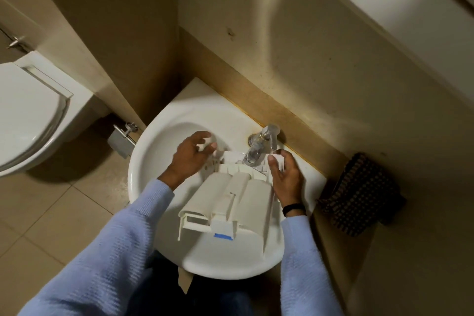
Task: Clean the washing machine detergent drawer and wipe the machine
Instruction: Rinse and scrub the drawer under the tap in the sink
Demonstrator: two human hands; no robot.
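Head view: the white plastic detergent drawer [230, 200] lies upturned in the round white sink [154, 161] under the chrome tap [259, 146], probably the rinsing step. The right hand [284, 177] has its grip curled round the drawer's right edge. The left hand [192, 156] is loosely curled at the far corner, and I cannot tell whether its grip holds anything; the next move likely calls for turning the drawer over.

The room was dim and yellowish. Light fell from above, brightest on the sink [159, 136] rim and on the wall [295, 59] behind the tap [259, 143], whose chrome carried small glints. Dark shadow lay under the toilet [30, 115] and along the frame's bottom. The left hand [191, 155] had smeared fingertips, and the drawer [230, 197] looked soft. Straight edges bowed toward the corners, and the upper right was blurred.
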